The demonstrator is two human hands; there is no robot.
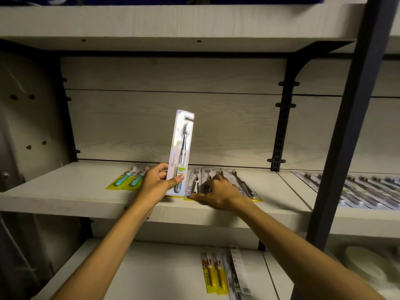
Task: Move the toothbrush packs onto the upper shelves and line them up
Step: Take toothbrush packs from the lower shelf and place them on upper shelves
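While our left hand [159,183] pinches the foot of a silver toothbrush pack [180,152] and holds it upright above the upper shelf [65,191], our right hand [217,192] lies with fingers spread and fairly straight, pressing flat on the dark-handled packs [242,186] already laid there, apparently nudging them into line. Beside our left hand the teal-handled packs [129,179] also lie on that shelf, so we judge the job partly done: the held pack is not yet set down, and on the lower shelf [151,273] the yellow-carded packs [213,272] and a grey pack [237,271] just beside them remain to be moved
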